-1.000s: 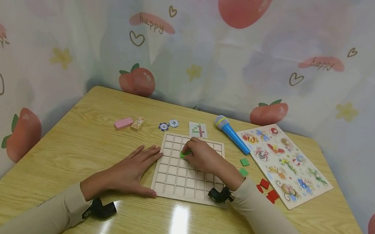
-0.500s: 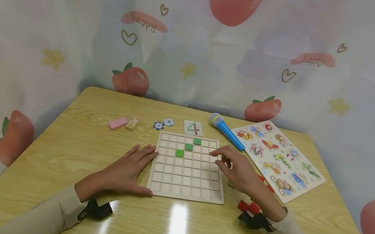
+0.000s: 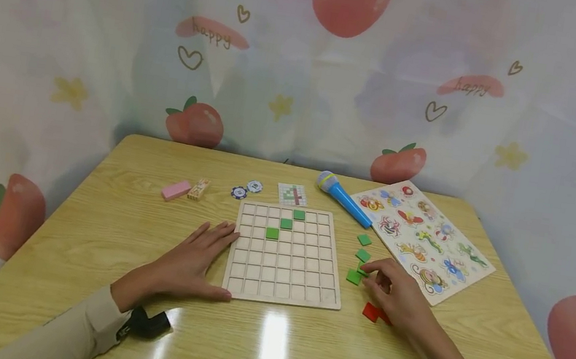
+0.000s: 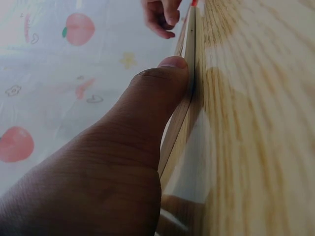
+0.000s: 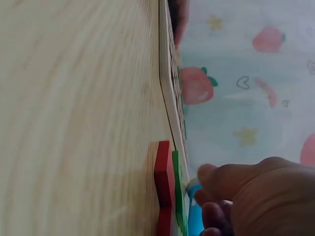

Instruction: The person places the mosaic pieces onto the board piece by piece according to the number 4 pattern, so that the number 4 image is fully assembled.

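Observation:
A wooden grid board [image 3: 284, 261] lies on the table, with three green square tiles in a diagonal line; the nearest green tile [image 3: 272, 233] is at its lower left end. My left hand [image 3: 192, 261] rests at the board's left edge, fingers spread. In the left wrist view its thumb [image 4: 167, 73] touches the board's side. At the right, my right hand [image 3: 401, 296] is over the loose tiles, index fingertip at a green tile [image 3: 362, 269], thumb apart from the index finger. Several loose green tiles [image 3: 364, 239] lie there. Red tiles [image 3: 371, 312] are partly hidden under the hand.
Behind the board lies a small pattern card [image 3: 292, 194] with green and red squares. Two poker chips [image 3: 239, 193], a pink block [image 3: 176, 190] and a patterned block [image 3: 199, 189] are at the back left. A blue toy microphone [image 3: 346, 200] and an insect puzzle board [image 3: 424, 240] lie back right.
My right hand has left a green tile on the board and moved right to the loose tiles. The left hand stays at the board's edge. The head view has shifted slightly.

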Demonstrator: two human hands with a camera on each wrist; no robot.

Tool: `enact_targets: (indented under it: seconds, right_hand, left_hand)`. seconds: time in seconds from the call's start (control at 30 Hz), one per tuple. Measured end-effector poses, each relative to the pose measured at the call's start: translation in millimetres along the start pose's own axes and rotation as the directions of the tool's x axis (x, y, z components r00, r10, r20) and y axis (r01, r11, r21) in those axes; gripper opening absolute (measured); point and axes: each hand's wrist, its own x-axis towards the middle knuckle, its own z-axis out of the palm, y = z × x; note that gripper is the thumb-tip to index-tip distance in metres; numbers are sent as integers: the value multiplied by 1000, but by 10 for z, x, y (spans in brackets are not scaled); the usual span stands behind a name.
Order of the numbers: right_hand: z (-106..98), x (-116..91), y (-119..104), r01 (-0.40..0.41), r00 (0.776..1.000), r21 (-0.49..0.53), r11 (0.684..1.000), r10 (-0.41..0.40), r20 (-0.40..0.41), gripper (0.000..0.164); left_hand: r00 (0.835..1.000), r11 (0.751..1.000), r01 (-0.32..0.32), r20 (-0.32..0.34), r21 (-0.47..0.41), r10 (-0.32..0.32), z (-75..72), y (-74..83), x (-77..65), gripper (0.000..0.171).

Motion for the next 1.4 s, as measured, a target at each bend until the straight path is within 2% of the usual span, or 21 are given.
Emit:
enact_targets:
  seconds: [0.27,0.63,0.93,1.07,1.2,1.3,1.4]
  right_hand:
    - [46,-10,1,-46,996,-21,999,48,79,25]
    - [131,46,-22,-86,992,-81,993,93,89,23]
    - [31,157,-120,-74,983,-76,994,85,162,23]
    - [-41,302,-272,-31,984,-66,997,42,171,24]
    - [-11,572,-572,45,975,-55,997,-32,219,24]
    - [103,824,-820,118,954,-52,992,-99,284,23]
    - [261,1060,-1022,173,919,-46,984,-145,368,22]
  left_hand:
    - [1000,1000,-17,-10,8,17,12,-8,17,126]
    - [1000,1000,-3,1,12,3,-4,-20,-6,128]
    - [1000,1000,-12,-2,-15,12,8,-2,3,127]
    - [1000,1000,-2,17,-23,3,31,4,-2,128]
    - [999,1000,16,36,-17,-16,23,8,-7,128]
    - [999,1000,20,37,-6,-20,6,7,-3,128]
    - [999,1000,21,32,-2,-21,-11,6,7,128]
